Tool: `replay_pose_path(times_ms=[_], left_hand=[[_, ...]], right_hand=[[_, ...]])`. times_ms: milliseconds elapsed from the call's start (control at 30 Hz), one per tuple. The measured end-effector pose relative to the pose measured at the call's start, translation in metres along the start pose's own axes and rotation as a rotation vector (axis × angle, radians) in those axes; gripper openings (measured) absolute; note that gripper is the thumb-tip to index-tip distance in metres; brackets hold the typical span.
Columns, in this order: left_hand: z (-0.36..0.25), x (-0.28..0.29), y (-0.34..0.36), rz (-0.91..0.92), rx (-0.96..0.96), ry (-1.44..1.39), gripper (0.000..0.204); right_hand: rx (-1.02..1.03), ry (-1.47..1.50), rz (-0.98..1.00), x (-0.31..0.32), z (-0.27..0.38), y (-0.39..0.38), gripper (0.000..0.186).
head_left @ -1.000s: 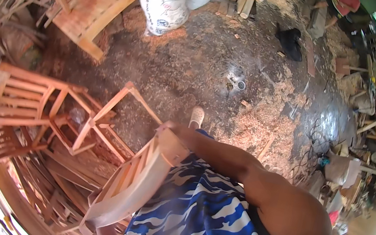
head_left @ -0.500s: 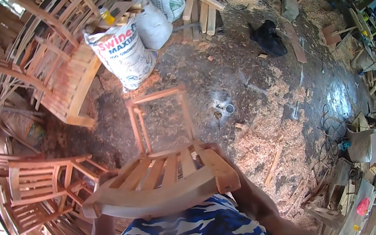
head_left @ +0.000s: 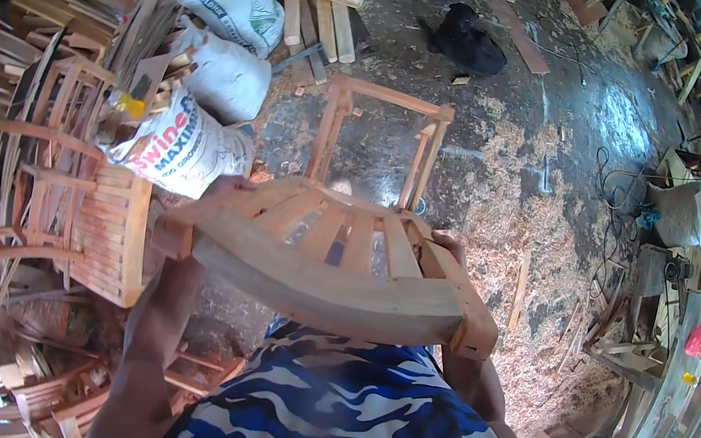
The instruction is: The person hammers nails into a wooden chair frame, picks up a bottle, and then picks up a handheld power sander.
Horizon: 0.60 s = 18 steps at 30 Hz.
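Observation:
An unpainted wooden chair frame [head_left: 329, 286] is held up close in front of my body. Its thick, curved back rail faces me, and several slats [head_left: 353, 243] fan away from it. Beyond them the leg frame [head_left: 391, 93] sticks out over the floor. My left hand [head_left: 229, 188] grips the left side of the back, its fingers partly hidden behind the wood. On the opposite side, my right hand [head_left: 451, 246] is closed round the right upright, mostly covered by it. Both forearms pass beneath the rail.
Full sacks [head_left: 189, 148] and stacked lumber [head_left: 320, 21] lie at the far left, beside a slatted wooden bench [head_left: 110, 228]. A black dog [head_left: 471, 41] lies on the floor ahead. Wood shavings [head_left: 502, 208] and a loose cable [head_left: 610, 185] cover the floor to the right.
The chair frame has swung round to the right and now sits squarely before me, its legs pointing straight ahead. My view has turned left to right with it; both hands keep their hold.

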State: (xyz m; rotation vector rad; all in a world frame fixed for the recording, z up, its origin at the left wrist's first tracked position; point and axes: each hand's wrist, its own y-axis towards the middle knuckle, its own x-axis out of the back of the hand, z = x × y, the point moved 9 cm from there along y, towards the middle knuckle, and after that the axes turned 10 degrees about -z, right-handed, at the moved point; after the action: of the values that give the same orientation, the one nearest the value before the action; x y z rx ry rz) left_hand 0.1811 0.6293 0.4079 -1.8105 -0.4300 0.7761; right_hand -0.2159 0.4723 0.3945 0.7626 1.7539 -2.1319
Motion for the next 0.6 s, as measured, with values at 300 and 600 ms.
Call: replay_pose_path(times_ms=[300, 600], left_hand=[[-0.292, -0.029, 0.196, 0.339, 0.154, 0.283, 0.062], [-0.553, -0.049, 0.303, 0.109, -0.510, 0.934, 0.043]], right_hand=[[0.181, 0.099, -0.106, -0.071, 0.113, 0.160, 0.045], [0.281, 0.260, -0.057, -0.221, 0.171, 0.248, 0.056]])
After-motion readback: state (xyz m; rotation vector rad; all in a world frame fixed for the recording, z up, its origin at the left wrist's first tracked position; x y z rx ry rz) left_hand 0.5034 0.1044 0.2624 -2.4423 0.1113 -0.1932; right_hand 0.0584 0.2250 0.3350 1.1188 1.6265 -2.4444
